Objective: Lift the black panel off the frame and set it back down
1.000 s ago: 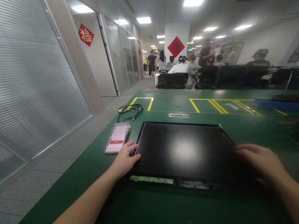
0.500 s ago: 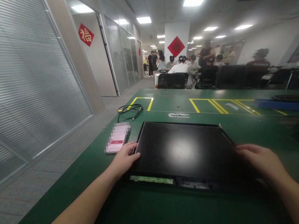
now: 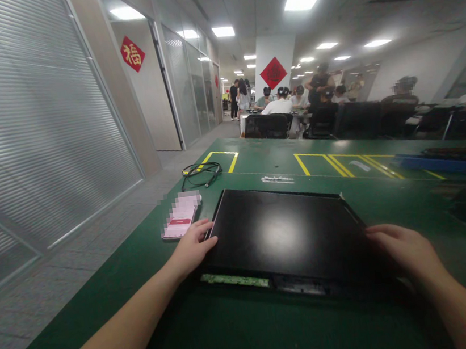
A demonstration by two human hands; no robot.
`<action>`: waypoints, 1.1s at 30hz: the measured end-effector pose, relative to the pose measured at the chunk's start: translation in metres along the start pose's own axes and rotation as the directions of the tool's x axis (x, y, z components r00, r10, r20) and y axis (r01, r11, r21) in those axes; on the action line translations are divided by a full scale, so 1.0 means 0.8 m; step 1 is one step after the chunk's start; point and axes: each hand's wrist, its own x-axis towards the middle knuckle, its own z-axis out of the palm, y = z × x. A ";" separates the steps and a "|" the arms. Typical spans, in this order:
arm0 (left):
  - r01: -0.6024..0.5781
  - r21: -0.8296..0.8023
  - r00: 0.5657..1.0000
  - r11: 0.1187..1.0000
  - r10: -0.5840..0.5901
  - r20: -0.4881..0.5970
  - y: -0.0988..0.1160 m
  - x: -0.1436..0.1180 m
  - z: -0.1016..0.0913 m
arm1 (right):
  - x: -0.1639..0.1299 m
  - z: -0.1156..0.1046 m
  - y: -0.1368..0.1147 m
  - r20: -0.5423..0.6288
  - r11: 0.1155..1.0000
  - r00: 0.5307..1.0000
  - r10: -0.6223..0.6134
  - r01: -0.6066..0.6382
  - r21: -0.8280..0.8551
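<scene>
What seems a phone (image 3: 181, 218) lies left of the screen (image 3: 284, 233).

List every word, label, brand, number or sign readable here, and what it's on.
"福": red diamond sign on the door.
Pillar's red diamond: too blurred to read.
Phone: partly pixelated, the rest too small.
Black panel and green circuit board: nothing legible.

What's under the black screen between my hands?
The screen lies over the green table; a circuit board shows along the screen's near edge. What lies directly beneath is covered, so I can't tell.
</scene>
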 end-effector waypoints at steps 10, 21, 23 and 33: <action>-0.047 0.279 0.999 0.959 0.042 0.024 0.000 -0.004 0.000 | 0.004 0.001 0.007 -0.013 0.999 0.999 -0.037 0.037 -0.015; -0.069 0.307 0.998 0.949 0.061 0.034 -0.002 -0.005 0.002 | 0.003 0.003 0.007 -0.004 1.000 1.000 -0.020 0.020 0.000; -0.089 0.314 0.996 0.945 0.080 0.041 -0.002 -0.006 0.002 | 0.001 0.002 0.005 0.001 1.000 1.000 -0.021 0.021 0.008; -0.143 0.353 0.990 0.925 0.131 0.057 -0.002 -0.004 0.002 | 0.005 0.001 0.005 -0.020 0.998 0.999 -0.049 0.048 -0.028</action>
